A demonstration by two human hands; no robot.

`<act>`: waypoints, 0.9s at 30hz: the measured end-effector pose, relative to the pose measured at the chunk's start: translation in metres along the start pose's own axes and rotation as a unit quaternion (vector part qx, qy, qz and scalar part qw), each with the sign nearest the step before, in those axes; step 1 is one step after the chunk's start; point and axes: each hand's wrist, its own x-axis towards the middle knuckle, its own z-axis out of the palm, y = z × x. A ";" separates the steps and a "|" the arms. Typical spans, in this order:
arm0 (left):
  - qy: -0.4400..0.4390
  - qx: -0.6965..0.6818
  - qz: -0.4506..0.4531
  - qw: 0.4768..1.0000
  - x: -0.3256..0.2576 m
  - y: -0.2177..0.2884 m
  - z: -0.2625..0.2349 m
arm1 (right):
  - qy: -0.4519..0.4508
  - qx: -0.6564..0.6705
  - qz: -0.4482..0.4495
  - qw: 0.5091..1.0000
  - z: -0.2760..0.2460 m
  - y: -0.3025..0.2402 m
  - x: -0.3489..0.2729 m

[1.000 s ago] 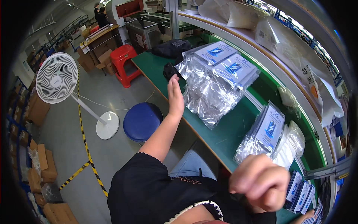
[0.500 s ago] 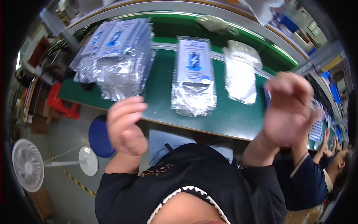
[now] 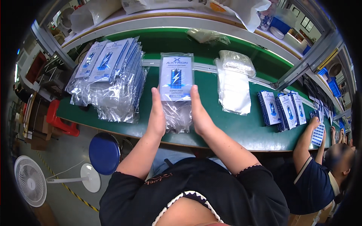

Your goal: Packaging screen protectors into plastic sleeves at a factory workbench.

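A stack of pale grey-blue packages in clear plastic bags (image 3: pixel 176 77), printed with a blue battery picture, lies on the green table in front of me. Along its left side my left hand (image 3: pixel 156 115) stands on edge, palm inward, with straight fingers. My right hand (image 3: pixel 201 115) mirrors it on the right side, fingers also stretched out. The stack sits between both palms, which touch or nearly touch its edges; neither hand has fingers wrapped round it. Loose clear bag ends show between my wrists.
A larger heap of bagged packages (image 3: pixel 109 79) lies at left. Empty clear bags (image 3: pixel 234 86) lie right of the stack, with unbagged packages (image 3: pixel 286 109) farther right. Above the table's back runs a shelf (image 3: pixel 151 19). A co-worker (image 3: pixel 311 180) sits at right; a blue stool (image 3: pixel 105 153) stands at left.
Both raised hands have come down and inward to the two sides of the bagged stack. The view has shifted, and the unbagged packages at right now show.
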 end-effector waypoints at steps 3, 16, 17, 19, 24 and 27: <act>0.057 0.044 0.011 0.997 0.001 0.010 -0.009 | -0.018 0.021 0.008 1.000 0.015 0.000 0.007; -0.026 0.416 0.293 0.860 0.010 0.024 -0.056 | 0.006 -0.477 -0.321 0.818 -0.003 -0.018 0.005; -0.016 0.431 0.302 0.850 0.009 0.025 -0.056 | 0.043 -0.498 -0.357 0.789 0.000 -0.015 0.003; 0.015 0.450 0.345 0.824 0.008 0.024 -0.053 | 0.068 -0.496 -0.377 0.779 0.001 -0.011 0.000; 0.030 0.472 0.392 0.789 0.007 0.017 -0.062 | 0.101 -0.509 -0.395 0.758 0.004 -0.008 -0.005; 0.038 0.481 0.412 0.773 0.005 0.016 -0.063 | 0.097 -0.507 -0.390 0.762 0.000 -0.008 -0.006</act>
